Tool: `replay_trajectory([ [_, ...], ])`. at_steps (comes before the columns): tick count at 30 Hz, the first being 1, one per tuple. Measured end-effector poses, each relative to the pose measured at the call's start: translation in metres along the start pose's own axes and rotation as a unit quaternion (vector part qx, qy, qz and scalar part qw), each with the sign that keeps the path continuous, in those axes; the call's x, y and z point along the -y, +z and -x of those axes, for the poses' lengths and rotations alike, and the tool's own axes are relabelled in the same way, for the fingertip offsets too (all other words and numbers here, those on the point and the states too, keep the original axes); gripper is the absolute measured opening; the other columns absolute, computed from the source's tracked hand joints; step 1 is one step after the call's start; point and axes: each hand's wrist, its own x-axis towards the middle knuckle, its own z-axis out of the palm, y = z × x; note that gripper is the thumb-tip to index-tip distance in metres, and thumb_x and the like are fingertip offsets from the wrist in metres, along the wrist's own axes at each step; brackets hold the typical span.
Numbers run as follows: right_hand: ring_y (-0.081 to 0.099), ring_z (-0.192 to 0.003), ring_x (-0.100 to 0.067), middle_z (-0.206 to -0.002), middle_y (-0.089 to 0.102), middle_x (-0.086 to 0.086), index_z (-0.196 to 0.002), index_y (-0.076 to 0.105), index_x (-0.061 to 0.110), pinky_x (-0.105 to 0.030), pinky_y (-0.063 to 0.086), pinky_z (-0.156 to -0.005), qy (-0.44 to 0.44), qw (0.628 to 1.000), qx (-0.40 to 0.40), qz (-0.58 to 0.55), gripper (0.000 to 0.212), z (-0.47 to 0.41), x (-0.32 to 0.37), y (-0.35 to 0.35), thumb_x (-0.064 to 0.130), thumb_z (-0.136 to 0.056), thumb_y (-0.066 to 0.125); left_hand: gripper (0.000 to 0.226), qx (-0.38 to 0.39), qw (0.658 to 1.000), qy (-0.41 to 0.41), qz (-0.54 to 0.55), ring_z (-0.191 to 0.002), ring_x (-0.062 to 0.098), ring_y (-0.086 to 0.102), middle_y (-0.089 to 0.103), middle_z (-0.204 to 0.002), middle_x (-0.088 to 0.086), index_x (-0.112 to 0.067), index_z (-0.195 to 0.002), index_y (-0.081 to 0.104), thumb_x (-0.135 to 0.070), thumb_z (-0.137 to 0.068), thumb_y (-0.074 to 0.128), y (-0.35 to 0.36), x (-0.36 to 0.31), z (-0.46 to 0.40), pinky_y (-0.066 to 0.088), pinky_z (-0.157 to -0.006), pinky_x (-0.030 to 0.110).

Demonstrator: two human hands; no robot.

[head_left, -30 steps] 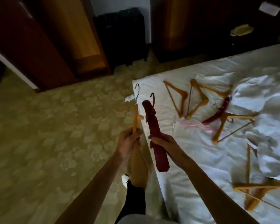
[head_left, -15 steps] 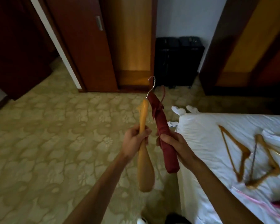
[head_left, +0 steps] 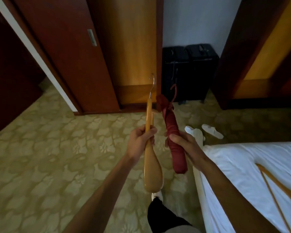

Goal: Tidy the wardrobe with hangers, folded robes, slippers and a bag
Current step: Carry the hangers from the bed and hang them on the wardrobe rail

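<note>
My left hand (head_left: pixel 139 142) grips a wooden hanger (head_left: pixel 152 165) seen edge-on, its metal hook pointing up toward the wardrobe. My right hand (head_left: pixel 183 145) holds a dark red padded hanger (head_left: pixel 173 137) upright beside it, the red hook at the top. Straight ahead stands the wardrobe (head_left: pixel 134 52) with its sliding door (head_left: pixel 62 52) pushed left and a lit wooden inside. White slippers (head_left: pixel 212 131) lie on the carpet past the bed corner. Another wooden hanger (head_left: pixel 275 190) lies on the white bed (head_left: pixel 252 165) at the right.
Two black suitcases (head_left: pixel 190 71) stand against the white wall between the wardrobe and a second wooden unit (head_left: pixel 262 52) at the right. Patterned green carpet (head_left: pixel 49 157) stretches to the left. My leg and shoe (head_left: pixel 158 209) are below my hands.
The view has swung up and left from the bed toward the wardrobe. Both hands keep their hangers and have come nearer the wardrobe; most hangers on the bed have left the view.
</note>
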Motion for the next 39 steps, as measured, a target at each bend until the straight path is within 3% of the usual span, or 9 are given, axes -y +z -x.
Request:
replay_trajectory([
  [4, 0.069, -0.081, -0.012, -0.087, 0.071, -0.003, -0.100, 0.072, 0.013, -0.023, 0.054, -0.072, -0.007, 1.000, 0.017, 0.018, 0.038, -0.112, 0.043, 0.007, 0.043, -0.078, 0.072, 0.012, -0.011, 1.000, 0.005, 0.017, -0.054, 0.018, 0.051, 0.054, -0.062, 0.007, -0.001, -0.091, 0.065, -0.011, -0.095, 0.062, -0.034, -0.033, -0.100, 0.048, -0.057, 0.031],
  [10, 0.068, -0.076, -0.008, -0.082, 0.070, 0.000, -0.099, 0.071, 0.012, -0.018, 0.053, -0.067, -0.012, 0.997, 0.068, 0.040, 0.024, -0.258, 0.086, 0.033, 0.030, -0.083, 0.068, 0.018, -0.062, 0.997, 0.019, 0.041, -0.055, 0.019, 0.050, 0.053, -0.062, 0.007, -0.003, -0.094, 0.066, -0.018, -0.085, 0.065, -0.093, -0.066, -0.222, 0.044, -0.059, 0.033],
  [16, 0.068, -0.079, -0.010, -0.087, 0.070, -0.003, -0.105, 0.071, 0.009, -0.020, 0.052, -0.068, 0.000, 0.994, 0.098, 0.056, 0.057, -0.403, 0.098, 0.067, 0.053, -0.068, 0.071, 0.024, -0.106, 0.994, 0.019, 0.032, -0.056, 0.020, 0.051, 0.054, -0.062, 0.009, -0.002, -0.097, 0.068, -0.019, -0.080, 0.067, -0.162, -0.071, -0.340, 0.047, -0.057, 0.032],
  [20, 0.068, -0.080, -0.008, -0.087, 0.072, 0.006, -0.104, 0.071, 0.013, -0.020, 0.052, -0.066, 0.009, 0.993, 0.100, 0.062, 0.039, -0.515, 0.105, 0.088, 0.042, -0.078, 0.068, 0.022, -0.120, 0.992, 0.018, 0.037, -0.059, 0.022, 0.053, 0.055, -0.066, 0.010, -0.005, -0.095, 0.071, -0.021, -0.080, 0.069, -0.216, -0.067, -0.441, 0.046, -0.061, 0.035],
  [24, 0.067, -0.074, -0.008, -0.088, 0.067, -0.002, -0.102, 0.069, 0.014, -0.020, 0.054, -0.063, 0.011, 0.993, 0.088, 0.073, 0.036, -0.621, 0.131, 0.108, 0.040, -0.077, 0.067, 0.022, -0.115, 0.992, 0.016, 0.048, -0.057, 0.023, 0.052, 0.054, -0.064, 0.009, -0.004, -0.097, 0.070, -0.020, -0.083, 0.067, -0.261, -0.088, -0.546, 0.045, -0.060, 0.036],
  [27, 0.066, -0.073, -0.009, -0.084, 0.066, 0.000, -0.098, 0.066, 0.016, -0.019, 0.053, -0.064, -0.006, 0.992, 0.083, 0.090, 0.043, -0.686, 0.156, 0.118, 0.050, -0.073, 0.070, 0.022, -0.106, 0.993, 0.022, 0.042, -0.058, 0.022, 0.052, 0.055, -0.064, 0.009, -0.002, -0.097, 0.069, -0.020, -0.084, 0.066, -0.287, -0.113, -0.617, 0.045, -0.061, 0.036],
  [31, 0.067, -0.078, -0.011, -0.090, 0.067, -0.005, -0.101, 0.068, 0.013, -0.019, 0.053, -0.064, -0.019, 0.994, 0.059, 0.093, 0.035, -0.764, 0.183, 0.119, 0.044, -0.085, 0.071, 0.011, -0.091, 0.995, 0.023, 0.026, -0.059, 0.021, 0.052, 0.054, -0.063, 0.008, -0.007, -0.082, 0.069, -0.017, -0.087, 0.066, -0.311, -0.142, -0.700, 0.044, -0.064, 0.037],
  [35, 0.067, -0.074, -0.009, -0.096, 0.063, -0.012, -0.120, 0.060, -0.003, -0.020, 0.054, -0.062, -0.041, 0.994, 0.058, 0.087, 0.057, -0.838, 0.216, 0.115, 0.043, -0.085, 0.064, 0.021, -0.073, 0.996, 0.025, 0.051, -0.055, 0.021, 0.051, 0.052, -0.064, 0.011, -0.009, -0.071, 0.061, -0.013, -0.091, 0.064, -0.323, -0.173, -0.776, 0.047, -0.055, 0.029],
  [39, 0.068, -0.079, -0.013, -0.097, 0.066, -0.013, -0.117, 0.063, 0.003, -0.023, 0.055, -0.065, -0.068, 0.991, 0.043, 0.110, 0.059, -0.911, 0.249, 0.108, 0.051, -0.083, 0.057, 0.021, -0.056, 0.996, 0.055, 0.051, -0.055, 0.018, 0.052, 0.052, -0.065, 0.008, -0.008, -0.072, 0.061, -0.020, -0.089, 0.066, -0.329, -0.201, -0.852, 0.048, -0.055, 0.027],
])
